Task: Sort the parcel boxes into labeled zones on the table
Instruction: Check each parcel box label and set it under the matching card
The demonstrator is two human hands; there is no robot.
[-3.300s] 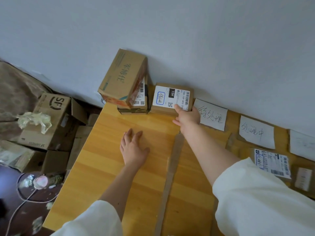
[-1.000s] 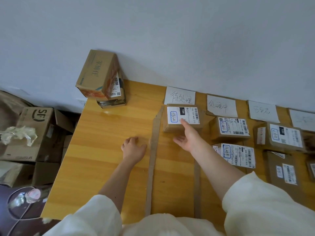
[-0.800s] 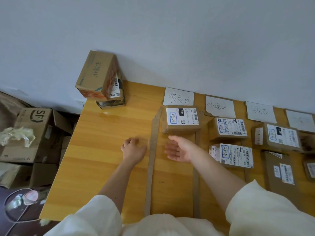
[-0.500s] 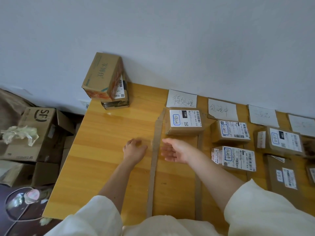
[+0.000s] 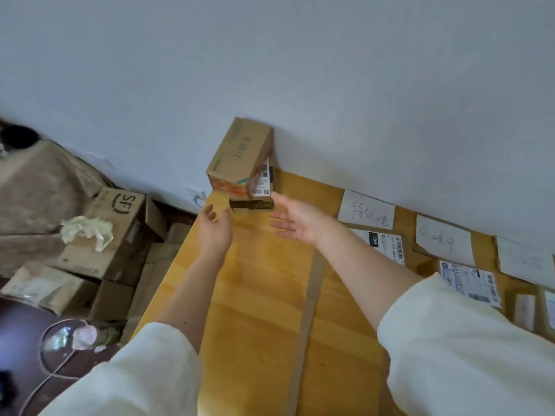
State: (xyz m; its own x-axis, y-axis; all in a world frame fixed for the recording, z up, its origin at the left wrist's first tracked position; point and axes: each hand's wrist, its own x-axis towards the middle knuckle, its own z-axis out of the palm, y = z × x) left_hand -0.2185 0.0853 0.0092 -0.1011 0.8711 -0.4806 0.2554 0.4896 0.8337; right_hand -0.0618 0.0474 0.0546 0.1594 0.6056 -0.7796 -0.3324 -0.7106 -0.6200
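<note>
My hands had left the sorted parcel and reached toward the stacked boxes (image 5: 243,163) at the table's (image 5: 261,295) far corner. Left hand (image 5: 214,229) and right hand (image 5: 295,222) spread wide, empty, flanking the stack without touching it.

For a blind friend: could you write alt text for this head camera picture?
Both open hands, left hand and right hand, reach toward a tilted cardboard box stacked on a smaller box at the wooden table's far corner. Labelled parcels lie below paper zone signs on the right.
</note>
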